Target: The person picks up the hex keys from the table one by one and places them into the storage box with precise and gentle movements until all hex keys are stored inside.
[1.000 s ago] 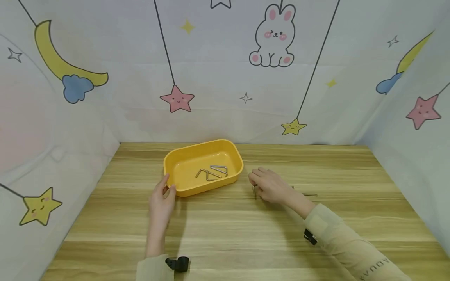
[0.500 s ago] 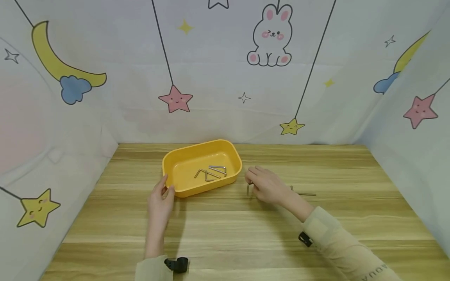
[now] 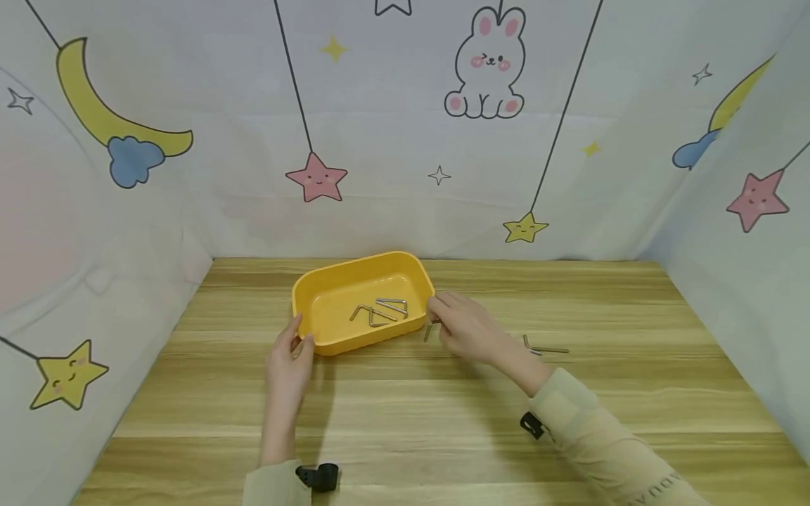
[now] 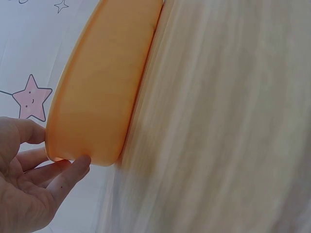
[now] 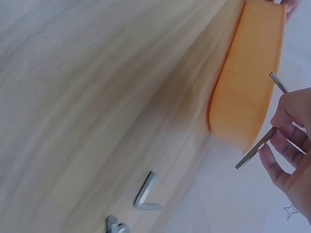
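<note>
A yellow plastic box (image 3: 373,338) stands on the table, with several metal hex keys (image 3: 383,315) lying in it. My left hand (image 3: 290,365) holds its near left corner, thumb on the front wall and fingers on the left side. Beside the box's right end, my right hand (image 3: 470,329) pinches a hex key (image 5: 256,148) between thumb and fingers. One arm of that key points down below the hand in the head view. Part of it is hidden behind the fingers.
More hex keys (image 3: 552,350) lie on the wood-grain table (image 3: 405,429) right of my right hand; the right wrist view shows a bent key (image 5: 145,194) there. A printed cloth (image 3: 392,218) hangs behind the table and at both sides.
My right hand has moved left and away from me with the hex key, up to the box's right end. The left hand and the box stay put.
</note>
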Motion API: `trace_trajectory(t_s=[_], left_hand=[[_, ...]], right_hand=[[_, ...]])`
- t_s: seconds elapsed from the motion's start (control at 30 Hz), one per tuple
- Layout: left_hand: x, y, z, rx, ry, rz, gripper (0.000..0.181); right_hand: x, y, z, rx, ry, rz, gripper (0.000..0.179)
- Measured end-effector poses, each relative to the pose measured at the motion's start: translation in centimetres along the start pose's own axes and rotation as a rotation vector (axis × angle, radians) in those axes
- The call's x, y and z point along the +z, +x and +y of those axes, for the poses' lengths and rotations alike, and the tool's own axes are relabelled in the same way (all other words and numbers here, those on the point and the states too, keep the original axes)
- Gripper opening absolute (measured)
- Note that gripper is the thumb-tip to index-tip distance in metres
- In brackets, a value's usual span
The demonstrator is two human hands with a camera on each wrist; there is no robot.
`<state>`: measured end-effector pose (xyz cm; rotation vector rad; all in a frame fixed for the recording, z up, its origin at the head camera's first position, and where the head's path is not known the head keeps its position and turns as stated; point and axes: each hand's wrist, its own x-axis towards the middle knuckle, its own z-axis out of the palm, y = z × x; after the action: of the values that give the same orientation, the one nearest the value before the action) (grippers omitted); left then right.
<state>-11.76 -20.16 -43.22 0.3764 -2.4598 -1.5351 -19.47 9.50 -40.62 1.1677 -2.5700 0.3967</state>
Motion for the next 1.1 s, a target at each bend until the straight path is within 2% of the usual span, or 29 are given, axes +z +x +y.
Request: trace_trajectory(t_s=[0.27,0.53,0.83,1.1], left_hand=[[-0.1,0.0,0.2,-0.005,-0.016,-0.010,0.049],[0.0,0.0,0.1,-0.015,-0.010,-0.014,0.049],[-0.2,0.1,-0.1,-0.008,0.000,-0.007,0.049],[-0.1,0.1,0.1,-0.018,-0.007,-0.012,0.049]], right_hand=[[-0.2,1.2,-0.9,-0.030,-0.012,0.036,0.028],[-0.5,2.2,-1.5,-0.010,0.008,0.013,0.028],[-0.3,4.3,-2.4,-0.070,0.028,0.025,0.025],[0.1,5.3,-3.0,-0.042,0.049,-0.004,0.025]])
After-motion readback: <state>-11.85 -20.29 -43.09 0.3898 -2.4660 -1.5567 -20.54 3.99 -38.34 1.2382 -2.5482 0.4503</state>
